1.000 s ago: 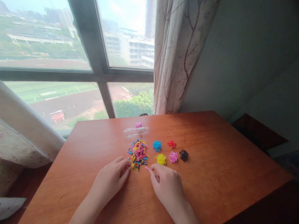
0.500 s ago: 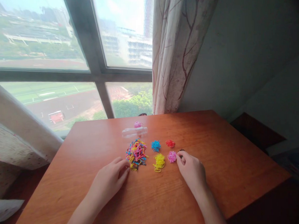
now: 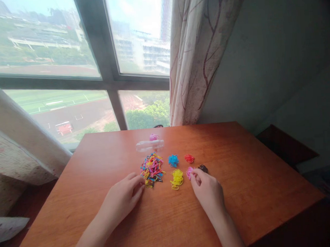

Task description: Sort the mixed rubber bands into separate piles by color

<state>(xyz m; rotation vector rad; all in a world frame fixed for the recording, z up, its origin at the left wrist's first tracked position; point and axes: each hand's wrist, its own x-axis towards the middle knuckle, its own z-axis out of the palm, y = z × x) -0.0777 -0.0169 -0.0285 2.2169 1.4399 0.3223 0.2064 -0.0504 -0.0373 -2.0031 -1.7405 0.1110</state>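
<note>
A mixed pile of colourful rubber bands (image 3: 152, 167) lies on the wooden table. At its lower left edge, my left hand (image 3: 129, 188) rests with fingers curled in toward the thumb; whatever they pinch is hidden. My right hand (image 3: 207, 187) is closed in a pinch at the pink rubber bands (image 3: 189, 172), covering part of that heap, and I cannot make out anything in its fingertips. Just beyond its knuckles sit the black rubber bands (image 3: 203, 168). Between the hands are the yellow rubber bands (image 3: 177, 179), with blue rubber bands (image 3: 173, 160) and red rubber bands (image 3: 189, 158) farther back.
Behind the mixed pile lies a clear plastic container or bag (image 3: 150, 145), with a pink object (image 3: 154, 137) just past it. The table (image 3: 114, 151) reaches back to a window flanked by curtains (image 3: 197, 63).
My right hand has shifted left from the black heap to the pink one, uncovering the black bands. My left hand stays by the mixed pile. The view has shifted slightly.
</note>
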